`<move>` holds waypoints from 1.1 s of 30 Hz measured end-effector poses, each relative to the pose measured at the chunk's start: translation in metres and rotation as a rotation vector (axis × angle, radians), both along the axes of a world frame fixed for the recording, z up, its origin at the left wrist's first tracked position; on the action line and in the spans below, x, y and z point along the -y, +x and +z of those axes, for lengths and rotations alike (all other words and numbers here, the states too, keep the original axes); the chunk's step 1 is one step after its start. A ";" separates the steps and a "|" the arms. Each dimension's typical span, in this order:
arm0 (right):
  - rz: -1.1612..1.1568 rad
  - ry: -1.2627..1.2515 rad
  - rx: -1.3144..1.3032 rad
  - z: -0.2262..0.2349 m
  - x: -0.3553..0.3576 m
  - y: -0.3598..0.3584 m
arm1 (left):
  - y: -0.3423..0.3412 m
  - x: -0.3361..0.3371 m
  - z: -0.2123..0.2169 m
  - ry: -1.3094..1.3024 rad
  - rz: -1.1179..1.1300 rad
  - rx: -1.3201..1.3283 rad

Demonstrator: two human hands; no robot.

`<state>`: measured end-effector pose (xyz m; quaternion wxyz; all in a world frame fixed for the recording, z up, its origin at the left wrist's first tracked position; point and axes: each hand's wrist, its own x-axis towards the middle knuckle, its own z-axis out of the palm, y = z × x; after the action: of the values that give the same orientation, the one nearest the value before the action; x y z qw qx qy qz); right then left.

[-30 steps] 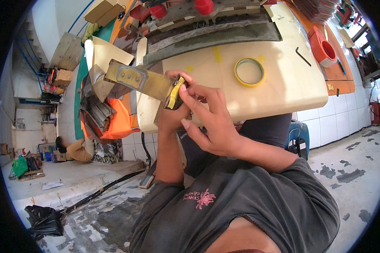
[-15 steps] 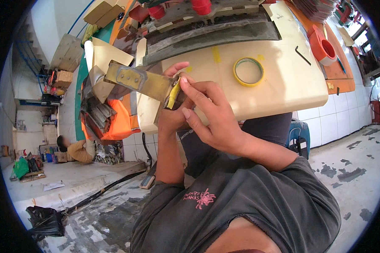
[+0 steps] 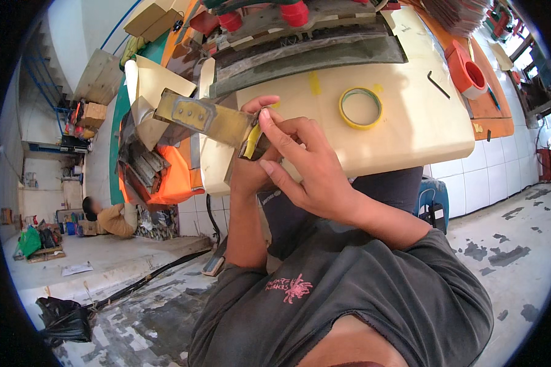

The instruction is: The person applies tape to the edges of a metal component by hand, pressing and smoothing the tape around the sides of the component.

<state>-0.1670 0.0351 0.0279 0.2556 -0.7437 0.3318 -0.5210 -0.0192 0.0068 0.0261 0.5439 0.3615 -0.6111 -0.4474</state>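
A flat yellow-brown strip [image 3: 223, 126] slants up to the left, with a dark-edged patch of several dots near its far end. Yellow tape [image 3: 251, 142] covers part of its near end. My left hand [image 3: 249, 175] holds that end from behind and below, its palm mostly hidden. Its fingertips show past the upper edge. My right hand [image 3: 321, 168] is bent over the same end, the index fingertip against the taped edge and the thumb lower down, close to the tape.
A roll of yellow tape [image 3: 360, 108] and a black hex key [image 3: 438, 84] lie on the cream-covered table [image 3: 410, 137]. A red tape dispenser [image 3: 463, 66] stands at the right. Dark flat blades [image 3: 312, 66] lie across the back. Metal pieces and an orange bag [image 3: 176, 177] are at left; a person sits farther off.
The strip and both hands have shifted only slightly. My right index finger and thumb have moved a little along the taped end; the hold stays the same.
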 end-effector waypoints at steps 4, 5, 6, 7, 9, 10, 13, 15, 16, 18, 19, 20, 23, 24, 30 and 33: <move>0.003 0.018 0.012 0.002 -0.007 0.005 | 0.000 0.000 0.002 0.126 -0.009 -0.079; 0.002 0.019 0.020 0.002 -0.010 0.007 | 0.001 0.000 0.000 0.158 -0.021 -0.106; 0.003 0.018 0.020 0.001 -0.012 0.008 | 0.001 -0.001 -0.001 0.157 -0.020 -0.106; -0.005 0.007 0.006 0.000 -0.015 0.009 | 0.000 -0.001 -0.002 0.162 -0.044 -0.176; -0.013 -0.003 -0.008 -0.001 -0.016 0.009 | 0.002 -0.001 -0.006 0.167 -0.067 -0.245; -0.012 -0.024 -0.019 -0.002 -0.016 0.009 | 0.005 0.001 -0.010 0.143 -0.055 -0.196; -0.008 -0.040 -0.035 -0.004 -0.015 0.007 | 0.003 0.000 -0.007 0.134 -0.036 -0.148; -0.001 -0.036 -0.037 -0.004 -0.015 0.006 | 0.003 0.000 -0.008 0.147 -0.026 -0.149; 0.007 -0.038 -0.051 -0.004 -0.015 0.005 | 0.004 0.001 -0.011 0.093 -0.018 -0.089; 0.014 -0.038 -0.064 -0.004 -0.014 0.004 | 0.005 0.002 -0.013 0.039 -0.009 -0.028; 0.013 -0.055 -0.067 -0.004 -0.014 0.003 | 0.004 0.002 -0.012 0.035 -0.014 -0.036; 0.012 -0.072 -0.070 -0.005 -0.014 0.003 | 0.004 0.001 -0.011 0.031 -0.018 -0.044; -0.001 -0.093 -0.079 -0.008 -0.015 0.003 | 0.003 0.000 -0.008 0.001 -0.005 0.014; 0.000 -0.093 -0.079 -0.008 -0.015 0.003 | 0.004 0.000 -0.008 0.001 -0.004 0.014; -0.012 -0.119 -0.059 -0.013 -0.016 0.006 | 0.004 0.000 -0.003 -0.028 0.054 0.159; -0.019 -0.115 -0.046 -0.012 -0.020 0.010 | 0.005 0.000 -0.005 0.018 0.022 0.084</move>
<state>-0.1569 0.0553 0.0160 0.1999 -0.7658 0.3144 -0.5242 -0.0138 0.0066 0.0210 0.5192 0.3916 -0.6254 -0.4312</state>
